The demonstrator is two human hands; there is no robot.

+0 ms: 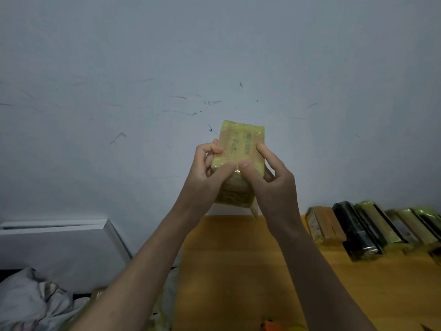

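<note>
The packet (239, 144) is pale yellow with dark print. The desk (238, 259) is orange-brown. At four o'clock, the row of packs (367, 225) runs tan, black, olive-green.

Arms raised; left grip (205, 169), right grip (270, 174) curled, thumbs adjacent.

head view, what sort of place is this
Probably a bedroom at home: rumpled bedding beside a wooden table, a scuffed bare wall, and wrapped packs lined along it. The left hand and right hand grip a yellow pack.

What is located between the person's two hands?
In the head view, a yellow wrapped packet lies between them; the left hand and the right hand both grip it.
</note>
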